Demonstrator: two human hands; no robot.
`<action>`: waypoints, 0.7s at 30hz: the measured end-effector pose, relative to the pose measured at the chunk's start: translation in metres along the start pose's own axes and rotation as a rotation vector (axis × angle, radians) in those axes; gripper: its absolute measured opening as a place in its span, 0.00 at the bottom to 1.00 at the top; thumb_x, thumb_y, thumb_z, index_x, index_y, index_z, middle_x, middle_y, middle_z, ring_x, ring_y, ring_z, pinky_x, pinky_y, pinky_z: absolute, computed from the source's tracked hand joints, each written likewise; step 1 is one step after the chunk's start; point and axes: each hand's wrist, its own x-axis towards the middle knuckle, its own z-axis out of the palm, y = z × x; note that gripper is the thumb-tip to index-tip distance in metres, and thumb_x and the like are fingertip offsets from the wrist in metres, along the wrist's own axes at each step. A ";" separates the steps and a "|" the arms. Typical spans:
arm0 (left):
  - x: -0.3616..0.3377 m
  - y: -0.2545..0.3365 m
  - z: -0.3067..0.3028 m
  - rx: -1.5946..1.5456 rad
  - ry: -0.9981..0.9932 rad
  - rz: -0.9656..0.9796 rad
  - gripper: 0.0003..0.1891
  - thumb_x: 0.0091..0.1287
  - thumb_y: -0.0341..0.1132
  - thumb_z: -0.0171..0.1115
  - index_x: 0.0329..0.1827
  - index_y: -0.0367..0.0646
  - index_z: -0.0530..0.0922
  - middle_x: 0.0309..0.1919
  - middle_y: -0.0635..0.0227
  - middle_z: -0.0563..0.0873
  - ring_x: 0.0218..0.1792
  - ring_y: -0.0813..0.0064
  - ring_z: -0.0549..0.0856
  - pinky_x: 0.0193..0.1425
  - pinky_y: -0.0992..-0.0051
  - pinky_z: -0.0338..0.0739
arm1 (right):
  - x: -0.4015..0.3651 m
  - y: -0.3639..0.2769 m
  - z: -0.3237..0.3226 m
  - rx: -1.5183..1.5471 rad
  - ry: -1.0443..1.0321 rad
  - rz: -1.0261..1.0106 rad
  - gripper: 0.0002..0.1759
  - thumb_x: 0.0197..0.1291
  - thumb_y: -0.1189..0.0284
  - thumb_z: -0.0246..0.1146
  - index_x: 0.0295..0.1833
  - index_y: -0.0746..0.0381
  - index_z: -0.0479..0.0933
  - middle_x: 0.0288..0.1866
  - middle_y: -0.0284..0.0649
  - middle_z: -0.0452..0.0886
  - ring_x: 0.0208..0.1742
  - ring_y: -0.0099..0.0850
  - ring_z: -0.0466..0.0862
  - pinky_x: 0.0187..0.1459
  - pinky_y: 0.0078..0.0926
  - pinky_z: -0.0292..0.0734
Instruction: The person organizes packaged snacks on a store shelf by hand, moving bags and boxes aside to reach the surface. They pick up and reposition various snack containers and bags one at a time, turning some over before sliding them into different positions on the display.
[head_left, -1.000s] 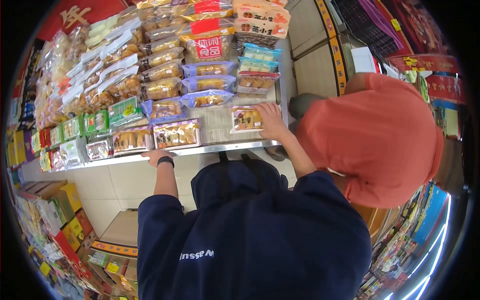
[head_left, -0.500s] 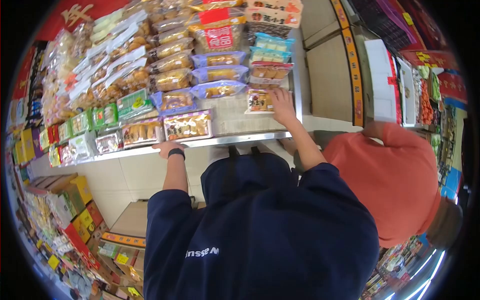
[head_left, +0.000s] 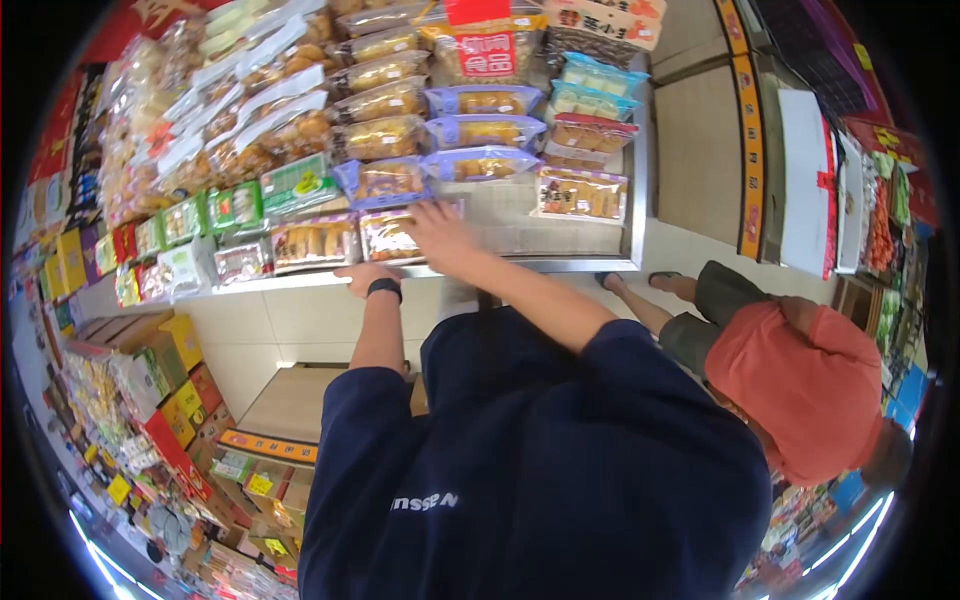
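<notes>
My right hand [head_left: 441,238] lies over a tray pack of pastries [head_left: 382,240] in the front row, fingers spread and partly covering it. My left hand [head_left: 366,279], with a dark wristband, rests at the metal front edge [head_left: 540,266] of the display, fingers stretched out and holding no pack. Left of the right hand sits a similar tray pack of pastries [head_left: 315,242]. Just behind it is a purple-wrapped cake pack [head_left: 386,181]. Apart from both hands, a tray pack [head_left: 581,194] lies near the display's right corner.
Bagged pastries [head_left: 265,135] and several rows of wrapped cakes fill the back and left. Bare display board [head_left: 505,215] shows between the front packs. A person in a red shirt [head_left: 800,370] is at the right. Stacked boxes [head_left: 165,390] stand at the lower left.
My right hand has moved left from the corner tray pack, which stays there, to the front-row pack. The view has shifted, and the person in red appears farther right.
</notes>
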 end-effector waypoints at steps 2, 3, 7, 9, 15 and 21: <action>-0.007 0.004 -0.003 -0.025 -0.036 0.000 0.50 0.78 0.70 0.36 0.64 0.18 0.77 0.62 0.34 0.83 0.62 0.38 0.83 0.71 0.50 0.73 | 0.008 -0.003 0.004 0.003 -0.015 0.037 0.35 0.55 0.77 0.66 0.72 0.59 0.74 0.71 0.51 0.72 0.76 0.50 0.68 0.77 0.55 0.59; -0.002 0.005 -0.002 -0.011 -0.027 -0.002 0.51 0.78 0.70 0.36 0.64 0.18 0.76 0.63 0.34 0.82 0.62 0.38 0.82 0.71 0.49 0.73 | 0.008 -0.004 0.005 0.004 -0.024 0.053 0.35 0.55 0.77 0.66 0.72 0.59 0.74 0.70 0.51 0.72 0.76 0.49 0.69 0.77 0.55 0.59; -0.007 0.006 -0.003 0.018 -0.028 -0.008 0.50 0.78 0.70 0.35 0.67 0.18 0.75 0.66 0.34 0.80 0.65 0.38 0.81 0.72 0.49 0.73 | -0.001 -0.001 -0.005 0.039 -0.048 0.044 0.35 0.54 0.77 0.66 0.72 0.59 0.73 0.67 0.51 0.73 0.74 0.49 0.70 0.78 0.59 0.56; 0.003 0.003 -0.002 0.060 -0.024 -0.024 0.50 0.79 0.69 0.35 0.69 0.20 0.73 0.68 0.36 0.79 0.66 0.39 0.80 0.73 0.50 0.73 | -0.022 0.009 -0.026 0.082 0.041 0.076 0.32 0.55 0.79 0.64 0.70 0.61 0.74 0.65 0.51 0.74 0.72 0.51 0.71 0.78 0.61 0.55; -0.012 0.009 -0.005 0.003 -0.040 -0.064 0.47 0.80 0.67 0.35 0.68 0.21 0.73 0.69 0.41 0.79 0.65 0.41 0.81 0.71 0.52 0.76 | -0.115 0.079 -0.110 0.056 0.037 0.188 0.42 0.47 0.82 0.65 0.73 0.61 0.70 0.69 0.53 0.69 0.74 0.55 0.67 0.79 0.66 0.52; -0.021 0.012 -0.007 -0.010 -0.065 -0.010 0.41 0.82 0.61 0.35 0.70 0.23 0.71 0.67 0.44 0.81 0.62 0.42 0.83 0.65 0.52 0.81 | -0.184 0.170 -0.158 -0.083 0.052 0.322 0.47 0.41 0.80 0.69 0.73 0.57 0.68 0.70 0.49 0.69 0.77 0.52 0.66 0.80 0.64 0.51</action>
